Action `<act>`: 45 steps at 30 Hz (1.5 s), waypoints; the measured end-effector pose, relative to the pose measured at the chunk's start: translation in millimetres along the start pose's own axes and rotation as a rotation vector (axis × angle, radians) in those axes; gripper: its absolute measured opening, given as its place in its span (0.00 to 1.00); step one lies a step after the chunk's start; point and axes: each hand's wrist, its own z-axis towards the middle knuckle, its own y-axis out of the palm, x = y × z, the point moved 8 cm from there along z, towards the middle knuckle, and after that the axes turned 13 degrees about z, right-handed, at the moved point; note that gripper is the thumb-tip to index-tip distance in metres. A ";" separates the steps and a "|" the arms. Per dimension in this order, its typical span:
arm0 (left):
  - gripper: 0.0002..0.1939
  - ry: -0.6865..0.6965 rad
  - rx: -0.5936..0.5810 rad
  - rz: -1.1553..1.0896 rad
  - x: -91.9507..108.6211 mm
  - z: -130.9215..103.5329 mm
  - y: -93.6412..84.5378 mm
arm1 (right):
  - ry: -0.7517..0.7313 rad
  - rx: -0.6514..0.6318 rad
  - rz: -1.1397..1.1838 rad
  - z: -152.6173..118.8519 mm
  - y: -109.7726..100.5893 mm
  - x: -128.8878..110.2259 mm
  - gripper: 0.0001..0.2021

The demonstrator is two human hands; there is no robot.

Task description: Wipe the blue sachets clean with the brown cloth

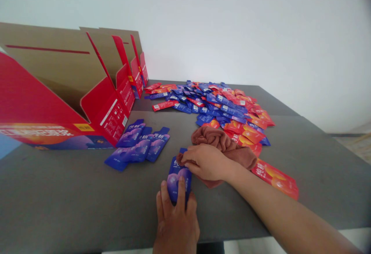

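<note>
A blue-purple pouch (179,179) lies flat on the grey table, its narrow end pointing away from me. Across its near end rest the stretched, slightly spread fingers of my left hand (177,217), pressing it down. My right hand (207,162) grips a bunched brown cloth (226,146), and a tip of that cloth touches the pouch's upper part. Left of them, several blue pouches (136,144) overlap one another. Close to my right forearm lies a red-orange pouch (276,178), its left end partly covered by the cloth.
Open red cardboard boxes (110,109) with tall brown flaps stand in a row on the left. A wide heap of blue and red pouches (214,101) spreads over the back of the table (324,169). Behind it rises a white wall (232,26).
</note>
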 end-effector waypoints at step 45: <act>0.18 0.012 -0.014 -0.003 -1.0 -2.1 3.7 | -0.166 -0.107 0.090 -5.3 4.9 -26.2 0.11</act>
